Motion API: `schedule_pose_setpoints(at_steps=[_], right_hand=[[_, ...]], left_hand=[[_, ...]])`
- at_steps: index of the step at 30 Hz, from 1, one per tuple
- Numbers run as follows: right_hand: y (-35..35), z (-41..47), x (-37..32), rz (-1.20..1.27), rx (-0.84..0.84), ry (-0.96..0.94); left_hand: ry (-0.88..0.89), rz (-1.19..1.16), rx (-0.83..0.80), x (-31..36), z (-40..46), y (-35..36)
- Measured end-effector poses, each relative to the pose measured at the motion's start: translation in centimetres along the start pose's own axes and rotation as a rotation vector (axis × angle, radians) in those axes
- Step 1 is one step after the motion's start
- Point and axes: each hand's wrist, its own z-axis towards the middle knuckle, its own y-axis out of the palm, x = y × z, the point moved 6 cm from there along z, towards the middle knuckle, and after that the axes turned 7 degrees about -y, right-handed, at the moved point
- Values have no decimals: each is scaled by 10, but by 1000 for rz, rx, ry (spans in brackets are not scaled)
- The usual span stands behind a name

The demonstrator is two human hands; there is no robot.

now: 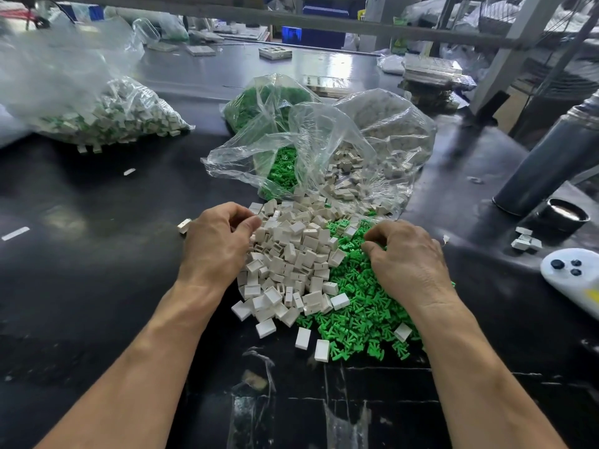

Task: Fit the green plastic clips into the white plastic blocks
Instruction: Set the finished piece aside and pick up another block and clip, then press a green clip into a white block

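A heap of white plastic blocks [291,254] lies on the black table, spilling from an open clear bag. To its right and front spreads a heap of green plastic clips [356,312]. My left hand [217,244] is at the left edge of the white heap, with its thumb and curled fingers pinching a white block there. My right hand [405,264] rests on the green heap, its curled fingertips pinching among the clips. What sits between the fingers of either hand is mostly hidden.
Clear bags behind the heaps hold green clips [278,166] and white blocks [356,170]. A big bag of assembled pieces [107,118] is far left. A white controller [573,277], a dark cylinder [547,163] and a black cup [567,215] stand at the right. Loose blocks [525,239] lie nearby.
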Motion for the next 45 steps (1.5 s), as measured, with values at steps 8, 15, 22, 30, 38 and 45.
schedule_pose_setpoints(at_steps=[8,15,22,30,38,45], right_hand=[[-1,-1,-1,-23,51,-4],[-5,-2,-5,178,235,-101],[-2,0,-1,700,297,-75],[-1,-2,-5,1008,301,-104],[13,-7,-27,1235,145,-147],[18,-9,-30,1288,104,-126]], left_hand=[[40,-283,-121,21,-18,14],[57,-398,-196,34,-26,21],[68,-537,-270,44,-33,29],[77,-664,-344,49,-41,37],[40,-799,-372,52,-42,40],[24,-796,-364,50,-40,40]])
